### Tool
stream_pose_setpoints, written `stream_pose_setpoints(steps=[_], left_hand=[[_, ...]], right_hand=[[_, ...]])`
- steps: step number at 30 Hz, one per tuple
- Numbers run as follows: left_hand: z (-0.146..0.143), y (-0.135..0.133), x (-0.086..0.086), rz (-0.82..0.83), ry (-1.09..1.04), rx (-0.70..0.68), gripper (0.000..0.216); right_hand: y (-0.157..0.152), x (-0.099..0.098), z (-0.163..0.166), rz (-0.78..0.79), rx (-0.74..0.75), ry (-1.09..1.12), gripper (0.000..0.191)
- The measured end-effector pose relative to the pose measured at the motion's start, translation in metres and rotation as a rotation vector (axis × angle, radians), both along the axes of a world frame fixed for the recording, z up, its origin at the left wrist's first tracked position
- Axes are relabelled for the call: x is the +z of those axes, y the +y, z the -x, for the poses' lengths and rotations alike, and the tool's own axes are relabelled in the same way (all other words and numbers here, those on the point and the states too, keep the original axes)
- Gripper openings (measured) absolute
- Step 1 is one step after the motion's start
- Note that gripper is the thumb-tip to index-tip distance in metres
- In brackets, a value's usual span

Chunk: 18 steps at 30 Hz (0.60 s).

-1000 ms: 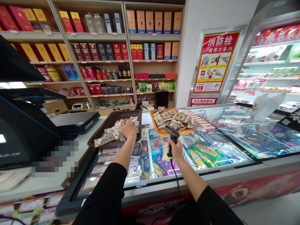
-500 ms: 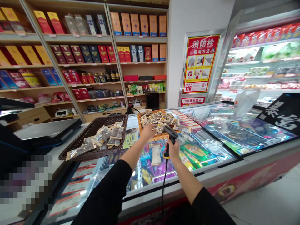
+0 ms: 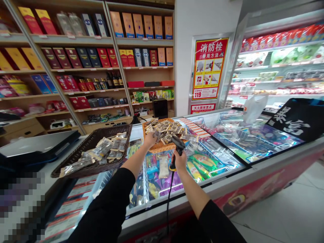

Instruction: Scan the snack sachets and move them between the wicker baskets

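Note:
My right hand [image 3: 180,162] is wrapped round the grip of a black handheld barcode scanner [image 3: 178,145], whose cable hangs down over the freezer's front. The scanner's head is over the front right of an orange wicker basket [image 3: 162,147] heaped with small wrapped snack packets [image 3: 167,126]. At the left part of that basket, my left hand [image 3: 150,139] is closed on one snack packet [image 3: 156,136], its fingertips partly hidden. To the left, a dark brown wicker basket [image 3: 76,148] holds more packets in clear and tan wrappers [image 3: 103,148].
Both baskets stand on a glass-topped chest freezer [image 3: 212,184] full of bagged goods. A plastic bag [image 3: 254,109] and a black sign [image 3: 296,119] are on its right part. Shelves of boxes [image 3: 145,42] line the back; a counter with a flat device [image 3: 40,143] is at left.
The view has swung a little to the right. My left hand has shifted slightly left over the orange basket, and a packet now shows at its fingers. My right hand still holds the scanner.

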State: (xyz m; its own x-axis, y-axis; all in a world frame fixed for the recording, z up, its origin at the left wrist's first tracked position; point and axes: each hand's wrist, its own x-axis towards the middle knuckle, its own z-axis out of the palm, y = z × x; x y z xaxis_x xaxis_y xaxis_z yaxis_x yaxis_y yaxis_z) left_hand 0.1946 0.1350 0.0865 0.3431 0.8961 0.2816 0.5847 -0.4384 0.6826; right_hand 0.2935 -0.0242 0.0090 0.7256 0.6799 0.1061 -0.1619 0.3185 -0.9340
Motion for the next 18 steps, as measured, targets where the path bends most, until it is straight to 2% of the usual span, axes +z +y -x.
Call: stream_pose_setpoints(steps=[5, 8, 10, 14, 18], left_hand=[[0.088, 0.012, 0.011, 0.104, -0.266, 0.026, 0.032], [0.136, 0.014, 0.005, 0.092, -0.311, 0.096, 0.034], [0.158, 0.015, -0.003, 0.080, -0.319, 0.160, 0.032], [0.169, 0.016, -0.017, 0.109, -0.433, 0.195, 0.035], [0.163, 0.017, -0.020, 0.153, -0.481, 0.188, 0.038]], right_hand=[[-0.006, 0.002, 0.017, -0.016, 0.102, -0.087, 0.027], [-0.007, 0.008, 0.041, -0.004, 0.224, -0.199, 0.027], [-0.007, 0.011, 0.061, -0.020, 0.292, -0.271, 0.026], [-0.007, 0.010, 0.091, -0.007, 0.317, -0.367, 0.023], [-0.009, 0.006, 0.100, 0.037, 0.316, -0.497, 0.024]])
